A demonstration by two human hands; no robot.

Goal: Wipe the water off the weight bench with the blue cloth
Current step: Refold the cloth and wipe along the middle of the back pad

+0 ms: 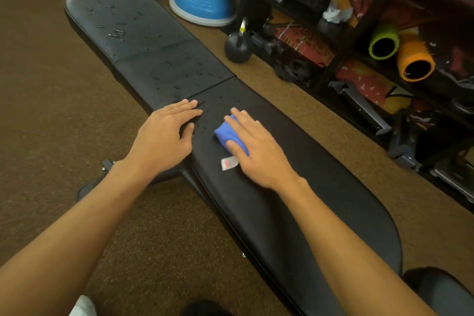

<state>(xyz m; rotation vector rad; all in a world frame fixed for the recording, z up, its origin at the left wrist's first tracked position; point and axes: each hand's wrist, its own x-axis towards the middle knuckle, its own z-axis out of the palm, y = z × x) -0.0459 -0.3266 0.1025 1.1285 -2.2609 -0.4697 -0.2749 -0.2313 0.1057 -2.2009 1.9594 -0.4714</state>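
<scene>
A long black padded weight bench (295,187) runs from the far left to the near right. Water drops (118,33) bead on its far and middle pads, and a few lie between my hands. My right hand (254,149) presses flat on a folded blue cloth (227,133) on the near pad, and a white tag (229,163) sticks out by my thumb. My left hand (166,133) rests flat on the bench's left edge, fingers apart, holding nothing. The near pad behind my right hand looks dry.
Brown carpet (51,123) surrounds the bench. A blue balance dome (202,0) and a black kettlebell (238,46) sit on the floor to the bench's right. A dark shelf (359,33) holds green and orange foam rollers (400,54) and other gear.
</scene>
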